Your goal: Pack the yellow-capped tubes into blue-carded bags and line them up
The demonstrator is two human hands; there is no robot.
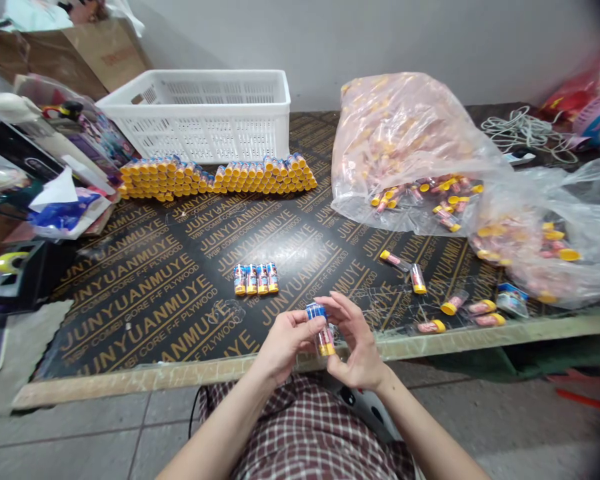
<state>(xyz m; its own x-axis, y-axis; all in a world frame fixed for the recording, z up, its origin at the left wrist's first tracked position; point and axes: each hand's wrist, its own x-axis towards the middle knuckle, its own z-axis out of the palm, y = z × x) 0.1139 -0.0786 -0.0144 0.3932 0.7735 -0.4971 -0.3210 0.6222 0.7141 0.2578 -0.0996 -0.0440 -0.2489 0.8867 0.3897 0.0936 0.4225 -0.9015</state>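
My left hand (285, 341): closed, thumb and fingers pinching a small clear tube.
My right hand (356, 348): partly open and cupped around the tube's other side, thumb by the yellow end and fingers curved near the blue end; I cannot tell whether the fingertips press on it.
Tube in hand (326, 339): blue end up, yellow cap down, tilted a little, held over the front edge of the desk (300, 230).
Row of four tubes (257, 279): just beyond my left hand, side by side, blue ends away from me and yellow ends towards me.
Stacked tubes (220, 179): many, piled in layers along the front of the white basket (230, 133), yellow ends facing me.
Loose tubes (418, 279): scattered to the right of my hands, lying at different angles, several near the front edge.
Large plastic bag (405, 127): on the far right side, more yellow-capped tubes showing through it and at its mouth.
Smaller plastic bag (525, 250): beside the large one, nearer me, also with yellow-capped tubes.
Corded cable (527, 130): coiled behind the bags.
Checked cloth (305, 427): across my lap, below the desk edge.
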